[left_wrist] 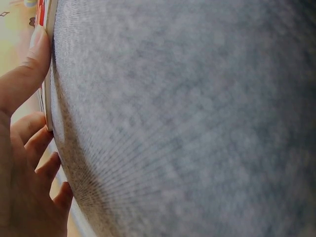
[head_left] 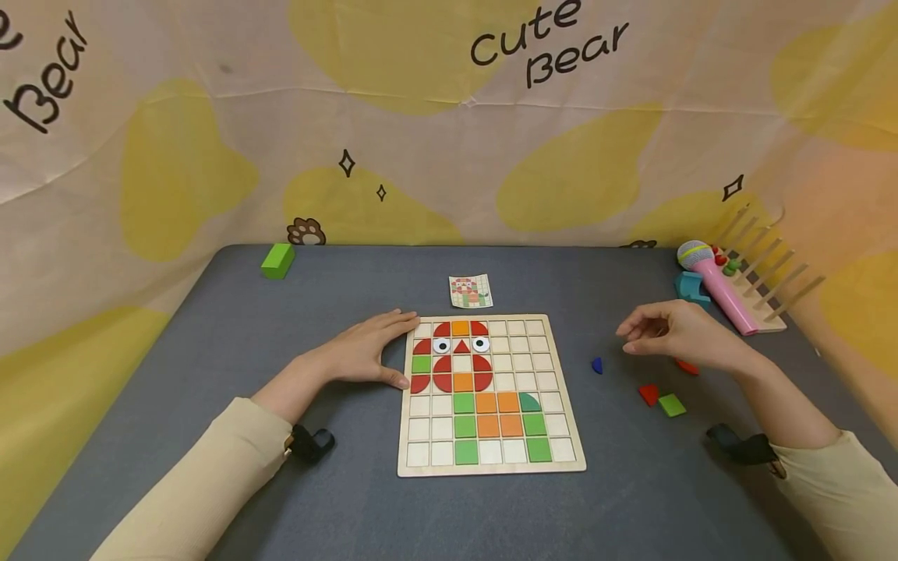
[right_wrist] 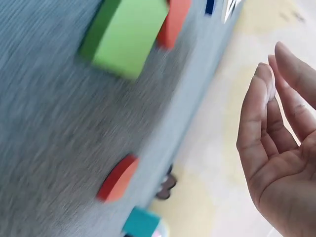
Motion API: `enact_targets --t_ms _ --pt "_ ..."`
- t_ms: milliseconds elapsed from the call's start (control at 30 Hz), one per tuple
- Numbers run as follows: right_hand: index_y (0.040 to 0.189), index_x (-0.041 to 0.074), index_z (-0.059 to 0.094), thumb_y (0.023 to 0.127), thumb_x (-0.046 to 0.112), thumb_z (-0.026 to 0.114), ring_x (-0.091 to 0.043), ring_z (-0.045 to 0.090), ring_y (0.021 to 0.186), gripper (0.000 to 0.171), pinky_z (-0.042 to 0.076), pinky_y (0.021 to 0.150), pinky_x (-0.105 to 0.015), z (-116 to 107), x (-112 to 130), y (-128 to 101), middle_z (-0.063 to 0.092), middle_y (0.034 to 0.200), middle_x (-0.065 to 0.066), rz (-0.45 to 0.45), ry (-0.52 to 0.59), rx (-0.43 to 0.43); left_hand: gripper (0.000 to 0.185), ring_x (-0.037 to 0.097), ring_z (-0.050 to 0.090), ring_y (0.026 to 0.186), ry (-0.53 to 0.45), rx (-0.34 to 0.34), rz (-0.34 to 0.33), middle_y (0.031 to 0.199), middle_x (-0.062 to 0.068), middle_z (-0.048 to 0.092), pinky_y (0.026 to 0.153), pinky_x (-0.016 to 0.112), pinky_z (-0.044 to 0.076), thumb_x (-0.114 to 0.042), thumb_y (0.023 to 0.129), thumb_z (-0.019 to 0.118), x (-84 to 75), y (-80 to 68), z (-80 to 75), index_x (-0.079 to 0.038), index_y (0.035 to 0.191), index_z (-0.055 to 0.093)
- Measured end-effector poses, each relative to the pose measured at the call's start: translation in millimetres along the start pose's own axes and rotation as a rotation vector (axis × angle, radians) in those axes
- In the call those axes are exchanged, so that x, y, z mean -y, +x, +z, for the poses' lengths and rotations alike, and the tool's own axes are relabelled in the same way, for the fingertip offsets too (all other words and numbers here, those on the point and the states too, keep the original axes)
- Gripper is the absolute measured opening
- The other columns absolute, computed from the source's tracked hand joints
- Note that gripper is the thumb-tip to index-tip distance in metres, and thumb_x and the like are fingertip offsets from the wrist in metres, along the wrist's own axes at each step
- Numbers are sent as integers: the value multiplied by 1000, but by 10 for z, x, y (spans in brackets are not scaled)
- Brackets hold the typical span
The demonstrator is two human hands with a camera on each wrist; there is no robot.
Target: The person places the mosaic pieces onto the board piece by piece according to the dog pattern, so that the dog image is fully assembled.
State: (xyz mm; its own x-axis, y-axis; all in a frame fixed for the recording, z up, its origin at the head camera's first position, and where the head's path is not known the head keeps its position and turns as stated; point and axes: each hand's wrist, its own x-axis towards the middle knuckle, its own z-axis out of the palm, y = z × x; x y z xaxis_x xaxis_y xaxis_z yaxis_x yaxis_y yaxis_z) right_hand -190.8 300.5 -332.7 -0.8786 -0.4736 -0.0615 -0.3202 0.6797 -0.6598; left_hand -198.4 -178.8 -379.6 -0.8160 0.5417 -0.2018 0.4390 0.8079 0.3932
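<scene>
A wooden grid board (head_left: 491, 464) lies in the middle of the grey table, partly filled with red, orange and green tiles and two eye pieces. My left hand (head_left: 375, 352) rests flat against the board's left edge (left_wrist: 48, 94), fingers straight (left_wrist: 24, 74). My right hand (head_left: 666, 331) hovers above the table to the right of the board, fingers relaxed and holding nothing (right_wrist: 276, 148). Loose pieces lie under and near it: a blue piece (head_left: 597, 365), a red triangle (head_left: 648, 394), a green square (head_left: 672, 405) (right_wrist: 126, 37) and a red rounded piece (head_left: 687, 367) (right_wrist: 117, 178).
A small pattern card (head_left: 471, 291) lies behind the board. A green block (head_left: 277, 260) sits at the table's far left corner. At the far right stand a pink toy microphone (head_left: 719, 288), a teal piece (head_left: 691, 286) and a wooden peg rack (head_left: 765, 296). A fabric backdrop surrounds the table.
</scene>
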Motion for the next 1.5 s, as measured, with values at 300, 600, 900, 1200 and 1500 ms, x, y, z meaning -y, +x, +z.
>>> enact_targets --t_ms 300,600,900,1200,1500 --pt "105 5 72 81 13 80 2 63 77 26 54 66 -19 -195 -324 -92 71 94 -2 76 -70 26 104 34 20 155 1 -2 8 165 6 27 118 65 25 -60 75 77 -10 4 -2 -16 157 30" --pt "98 1 65 79 14 80 3 54 77 27 50 68 -18 -291 -523 -182 64 91 0 155 -98 232 104 35 20 155 -4 3 9 165 7 26 118 66 25 -60 75 77 -15 6 -6 -17 157 29" --pt "94 3 61 75 8 79 -2 49 71 27 44 60 -22 -319 -547 -196 60 85 -2 232 -141 253 104 34 21 155 5 -5 15 165 7 27 119 64 25 -60 75 77 0 9 3 -16 157 30" --pt "87 7 64 78 13 80 -2 46 63 19 41 56 -21 -307 -461 -164 57 77 3 211 -191 225 104 34 20 155 2 -6 14 165 6 27 119 64 24 -60 75 77 5 5 3 -17 157 30" --pt "97 3 61 90 10 69 -8 61 66 13 56 61 -24 -231 -178 -42 65 82 -5 148 -52 121 104 34 20 155 0 -5 18 165 6 27 120 64 24 -59 75 77 19 7 11 -16 157 29"
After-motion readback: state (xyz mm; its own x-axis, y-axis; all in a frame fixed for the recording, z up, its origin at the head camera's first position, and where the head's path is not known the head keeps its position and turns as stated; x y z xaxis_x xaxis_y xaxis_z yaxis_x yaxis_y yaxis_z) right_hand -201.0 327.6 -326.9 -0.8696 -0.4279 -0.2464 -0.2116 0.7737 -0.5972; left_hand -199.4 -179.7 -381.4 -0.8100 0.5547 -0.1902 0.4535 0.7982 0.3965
